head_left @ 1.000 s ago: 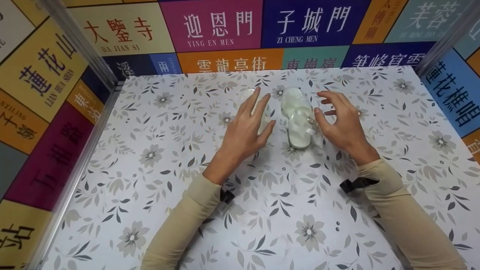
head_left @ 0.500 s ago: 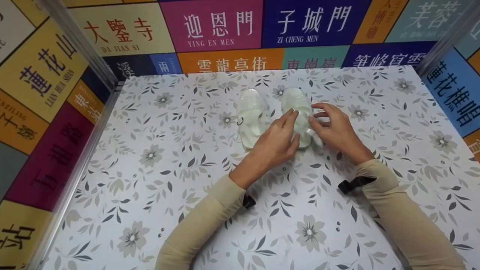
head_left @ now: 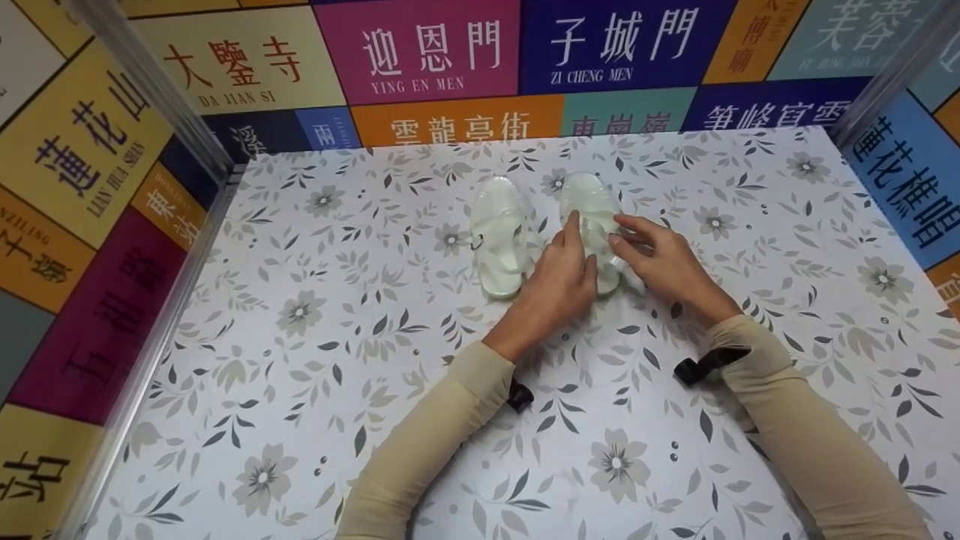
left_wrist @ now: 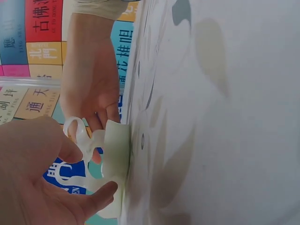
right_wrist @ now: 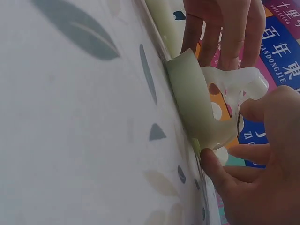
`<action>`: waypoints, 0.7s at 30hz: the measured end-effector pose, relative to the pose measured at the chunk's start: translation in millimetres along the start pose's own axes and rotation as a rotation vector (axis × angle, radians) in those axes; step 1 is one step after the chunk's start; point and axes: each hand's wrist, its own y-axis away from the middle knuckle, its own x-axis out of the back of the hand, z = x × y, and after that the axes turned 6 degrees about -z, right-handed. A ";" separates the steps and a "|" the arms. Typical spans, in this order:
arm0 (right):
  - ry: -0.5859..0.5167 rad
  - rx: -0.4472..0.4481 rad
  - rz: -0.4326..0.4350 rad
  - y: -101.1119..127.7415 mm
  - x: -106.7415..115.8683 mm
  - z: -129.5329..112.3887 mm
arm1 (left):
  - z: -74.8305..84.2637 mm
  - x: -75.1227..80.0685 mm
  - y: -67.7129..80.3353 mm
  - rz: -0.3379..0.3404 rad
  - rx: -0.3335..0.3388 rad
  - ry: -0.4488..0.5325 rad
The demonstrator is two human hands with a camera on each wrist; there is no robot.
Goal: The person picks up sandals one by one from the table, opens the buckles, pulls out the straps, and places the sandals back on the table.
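Observation:
Two pale green translucent jelly sandals lie side by side, the left sandal [head_left: 501, 238] by itself. Both hands are at the right sandal [head_left: 589, 193], one on each flank, partly covering it. My left hand [head_left: 553, 281] reaches along its left side with fingers extended; in the left wrist view a fingertip [left_wrist: 108, 191] is at the sole's edge. My right hand [head_left: 667, 259] is at the other side, fingers loosely bent. From the right wrist, one fingertip [right_wrist: 209, 157] is at the sole's lower edge and another beside the raised strap [right_wrist: 253, 80].
A white table covering [head_left: 300, 390] with grey flowers and leaves lies under everything. Coloured panels with lettering [head_left: 442, 56] stand along the back and both sides. Each sleeve has a small black camera [head_left: 694, 371] near the wrist.
My left hand has moved right, from above the left sandal to the right sandal, uncovering the left one. My right hand has come in slightly closer to the right sandal's side.

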 end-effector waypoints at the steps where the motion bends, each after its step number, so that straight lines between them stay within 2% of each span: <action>1: -0.003 -0.002 -0.006 -0.1 0.0 0.4 | -0.8 -0.6 -1.6 -0.002 0.010 0.013; 5: -0.006 -0.013 -0.027 0.5 0.4 0.2 | -5.1 -2.8 -7.1 -0.009 0.025 0.055; 13: -0.024 -0.012 -0.078 0.5 2.2 0.5 | -10.4 -4.0 -12.4 -0.061 -0.027 0.123; 21: -0.051 -0.013 -0.048 -0.5 0.3 5.1 | -13.7 -5.3 -15.5 -0.094 0.022 0.255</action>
